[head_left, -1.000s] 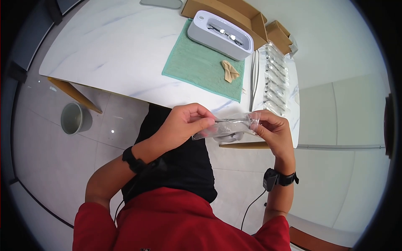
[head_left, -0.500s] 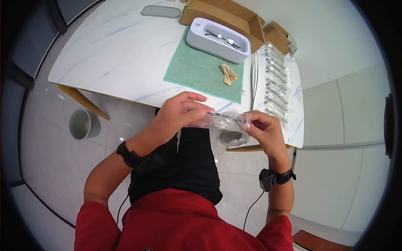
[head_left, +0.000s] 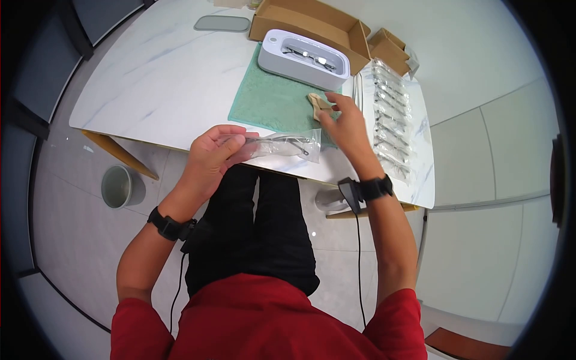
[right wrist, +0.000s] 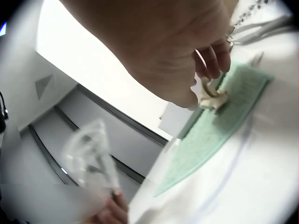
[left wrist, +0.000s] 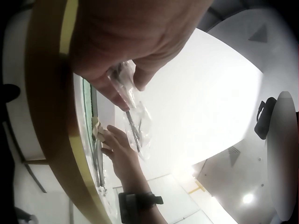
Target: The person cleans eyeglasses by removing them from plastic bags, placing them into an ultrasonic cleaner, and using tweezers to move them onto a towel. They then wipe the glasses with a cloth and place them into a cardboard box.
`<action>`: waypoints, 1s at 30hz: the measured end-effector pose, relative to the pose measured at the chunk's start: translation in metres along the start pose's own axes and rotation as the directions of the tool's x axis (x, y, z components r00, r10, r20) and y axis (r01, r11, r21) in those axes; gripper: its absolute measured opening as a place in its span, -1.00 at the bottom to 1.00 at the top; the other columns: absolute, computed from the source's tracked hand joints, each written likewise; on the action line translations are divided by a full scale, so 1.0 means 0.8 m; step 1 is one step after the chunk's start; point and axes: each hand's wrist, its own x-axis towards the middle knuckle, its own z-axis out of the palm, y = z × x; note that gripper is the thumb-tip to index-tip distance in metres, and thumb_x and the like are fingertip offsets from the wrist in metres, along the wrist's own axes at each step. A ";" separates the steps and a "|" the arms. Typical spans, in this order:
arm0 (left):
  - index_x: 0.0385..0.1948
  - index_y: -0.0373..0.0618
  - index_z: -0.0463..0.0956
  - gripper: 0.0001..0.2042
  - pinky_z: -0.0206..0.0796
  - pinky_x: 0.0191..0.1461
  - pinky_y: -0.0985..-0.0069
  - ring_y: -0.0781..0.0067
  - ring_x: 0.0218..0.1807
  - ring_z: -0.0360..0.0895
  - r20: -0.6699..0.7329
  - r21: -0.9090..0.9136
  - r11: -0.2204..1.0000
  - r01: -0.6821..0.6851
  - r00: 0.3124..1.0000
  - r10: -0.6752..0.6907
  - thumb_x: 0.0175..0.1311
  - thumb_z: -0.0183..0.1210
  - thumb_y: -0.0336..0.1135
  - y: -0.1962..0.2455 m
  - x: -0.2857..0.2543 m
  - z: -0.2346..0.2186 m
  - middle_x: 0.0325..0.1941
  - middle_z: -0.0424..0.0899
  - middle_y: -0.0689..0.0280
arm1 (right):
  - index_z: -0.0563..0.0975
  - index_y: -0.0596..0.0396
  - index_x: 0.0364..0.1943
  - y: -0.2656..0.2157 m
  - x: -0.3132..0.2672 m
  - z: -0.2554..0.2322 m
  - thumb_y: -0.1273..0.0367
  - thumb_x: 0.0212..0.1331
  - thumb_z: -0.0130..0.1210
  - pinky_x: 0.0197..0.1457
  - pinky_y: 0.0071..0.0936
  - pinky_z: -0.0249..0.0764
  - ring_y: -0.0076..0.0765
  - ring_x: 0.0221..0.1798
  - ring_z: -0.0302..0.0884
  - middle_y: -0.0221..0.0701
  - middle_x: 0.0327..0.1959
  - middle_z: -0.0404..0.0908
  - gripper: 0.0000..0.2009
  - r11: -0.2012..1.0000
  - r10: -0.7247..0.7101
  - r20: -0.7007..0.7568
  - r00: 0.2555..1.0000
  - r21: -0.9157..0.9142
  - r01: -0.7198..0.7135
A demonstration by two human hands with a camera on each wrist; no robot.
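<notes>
My left hand [head_left: 211,155] pinches one end of a clear plastic bag [head_left: 287,146] between thumb and fingers, just over the table's front edge. Dark-framed eyeglasses [left wrist: 133,126] show through the film. My right hand [head_left: 349,131] is off the bag and hovers at a crumpled beige cloth [head_left: 314,103]. In the right wrist view its fingers [right wrist: 212,63] are spread around the cloth's near side, with a gap between thumb and fingertips. The cloth lies on a green towel [head_left: 255,99].
A white ultrasonic cleaner [head_left: 288,67] with another pair of glasses [head_left: 309,56] inside stands on the towel. Several bagged glasses [head_left: 393,120] line the right side of the table. Cardboard boxes [head_left: 312,24] and a grey tray [head_left: 222,23] sit behind. A bin [head_left: 122,187] stands on the floor.
My right hand has let go of the bag's right end and moved forward to the beige cloth. My left hand has shifted left with the bag.
</notes>
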 end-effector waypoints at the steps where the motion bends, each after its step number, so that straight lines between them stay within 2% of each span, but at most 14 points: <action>1: 0.11 -0.26 0.48 -0.75 0.55 0.29 0.45 0.39 0.12 0.66 -0.002 0.006 1.000 -0.012 1.000 0.012 0.53 0.13 -0.36 0.004 -0.002 -0.001 0.17 0.66 0.04 | 0.70 0.15 -0.08 0.001 0.007 0.015 0.42 0.16 0.32 -0.06 -0.20 0.63 -0.01 -0.07 0.68 -0.16 -0.14 0.72 -0.76 0.989 -0.089 -0.044 0.995 -0.125 0.083; 4: 0.11 -0.27 0.47 -0.75 0.54 0.29 0.45 0.40 0.12 0.66 -0.022 0.001 0.999 -0.041 0.999 0.041 0.53 0.13 -0.35 0.011 -0.009 -0.003 0.17 0.66 0.05 | 0.69 0.12 -0.09 0.011 0.015 0.032 0.46 0.13 0.30 -0.02 -0.09 0.61 0.11 -0.08 0.66 -0.13 -0.12 0.70 -0.76 0.990 -0.075 0.005 0.997 -0.119 0.076; 6: 0.11 -0.28 0.47 -0.74 0.54 0.29 0.45 0.40 0.12 0.66 -0.029 -0.006 0.999 -0.050 0.998 0.049 0.53 0.13 -0.35 0.011 -0.009 -0.009 0.17 0.66 0.05 | 0.70 0.10 -0.09 0.021 0.013 0.024 0.48 0.13 0.28 -0.05 -0.18 0.62 0.08 -0.13 0.68 -0.14 -0.07 0.68 -0.76 0.996 -0.076 0.095 0.993 -0.038 0.080; 8: 0.12 -0.29 0.47 -0.74 0.54 0.29 0.45 0.40 0.12 0.65 -0.026 -0.012 0.998 -0.060 0.998 0.059 0.54 0.13 -0.35 0.009 -0.007 -0.015 0.17 0.66 0.05 | 0.70 0.10 -0.08 0.005 0.000 -0.007 0.48 0.15 0.28 -0.06 -0.21 0.62 0.06 -0.15 0.69 -0.17 -0.05 0.68 -0.76 0.996 -0.071 0.152 0.986 0.057 0.063; 11: 0.13 -0.28 0.46 -0.74 0.55 0.28 0.45 0.41 0.13 0.65 0.010 -0.020 0.998 -0.064 0.998 0.064 0.54 0.13 -0.35 0.002 0.002 -0.017 0.18 0.66 0.05 | 0.69 0.11 -0.06 -0.008 -0.025 -0.046 0.47 0.20 0.29 -0.08 -0.31 0.61 -0.07 -0.14 0.69 -0.23 -0.05 0.69 -0.78 0.995 0.008 0.308 0.951 0.090 -0.037; 14: 0.14 -0.30 0.45 -0.71 0.56 0.26 0.40 0.27 0.16 0.68 0.041 -0.031 0.998 -0.053 0.998 0.054 0.52 0.17 -0.34 -0.003 0.013 -0.010 0.19 0.66 0.03 | 0.70 0.11 -0.06 -0.035 -0.037 -0.081 0.47 0.24 0.30 -0.06 -0.41 0.58 -0.25 -0.11 0.67 -0.28 -0.02 0.68 -0.79 0.981 -0.034 0.180 0.983 0.195 -0.002; 15: 0.14 -0.29 0.45 -0.72 0.55 0.26 0.41 0.32 0.15 0.67 0.048 -0.028 0.998 -0.052 0.997 0.053 0.53 0.14 -0.35 -0.002 0.012 -0.008 0.19 0.66 0.03 | 0.71 0.10 -0.08 -0.039 -0.041 -0.090 0.49 0.27 0.29 -0.04 -0.51 0.53 -0.41 -0.06 0.62 -0.33 -0.02 0.67 -0.83 0.946 0.038 0.172 0.984 0.312 -0.091; 18: 0.15 -0.27 0.46 -0.75 0.54 0.27 0.43 0.41 0.13 0.66 0.073 -0.028 0.999 -0.043 0.996 0.045 0.55 0.09 -0.38 0.000 0.009 0.001 0.20 0.65 0.03 | 0.72 0.09 -0.12 -0.047 -0.053 -0.098 0.50 0.27 0.30 -0.03 -0.54 0.52 -0.49 -0.05 0.60 -0.37 -0.03 0.66 -0.87 0.814 0.082 0.265 0.961 0.538 -0.218; 19: 0.15 -0.27 0.45 -0.75 0.54 0.27 0.43 0.40 0.13 0.66 0.084 -0.038 0.998 -0.042 0.995 0.046 0.56 0.09 -0.39 -0.002 0.010 0.001 0.21 0.65 0.03 | 0.73 0.10 -0.16 -0.051 -0.054 -0.095 0.51 0.28 0.31 -0.02 -0.55 0.52 -0.53 -0.04 0.58 -0.39 -0.02 0.65 -0.90 0.827 0.045 0.277 0.960 0.529 -0.191; 22: 0.17 -0.26 0.45 -0.74 0.53 0.28 0.41 0.37 0.14 0.66 0.107 -0.052 0.998 -0.043 0.993 0.049 0.56 0.08 -0.39 -0.003 0.005 0.003 0.22 0.64 0.02 | 0.73 0.11 -0.18 -0.065 -0.057 -0.081 0.52 0.28 0.30 0.01 -0.54 0.52 -0.52 -0.03 0.57 -0.38 0.00 0.64 -0.91 0.771 0.044 0.323 0.945 0.591 -0.238; 23: 0.17 -0.26 0.44 -0.74 0.53 0.28 0.41 0.36 0.14 0.66 0.111 -0.053 0.998 -0.044 0.993 0.050 0.56 0.08 -0.39 -0.002 0.002 0.004 0.22 0.64 0.02 | 0.72 0.13 -0.15 -0.066 -0.057 -0.078 0.56 0.27 0.29 0.09 -0.49 0.54 -0.50 0.03 0.57 -0.39 0.03 0.63 -0.88 0.759 0.063 0.342 0.938 0.594 -0.268; 26: 0.18 -0.26 0.44 -0.74 0.53 0.29 0.39 0.33 0.16 0.66 0.110 -0.033 0.999 -0.038 0.993 0.042 0.57 0.07 -0.39 0.003 -0.005 0.004 0.22 0.64 0.00 | 0.72 0.14 -0.11 -0.078 -0.061 -0.069 0.58 0.25 0.30 0.15 -0.45 0.56 -0.46 0.08 0.58 -0.39 0.03 0.64 -0.84 0.595 0.113 0.369 0.923 0.718 -0.360; 30: 0.19 -0.28 0.42 -0.73 0.53 0.30 0.37 0.30 0.16 0.66 0.125 -0.022 0.998 -0.060 0.990 0.062 0.57 0.06 -0.39 0.004 -0.008 0.006 0.22 0.63 -0.04 | 0.71 0.16 -0.07 -0.081 -0.070 -0.064 0.61 0.23 0.30 0.19 -0.44 0.56 -0.44 0.12 0.58 -0.39 0.04 0.66 -0.79 0.575 0.121 0.405 0.907 0.716 -0.396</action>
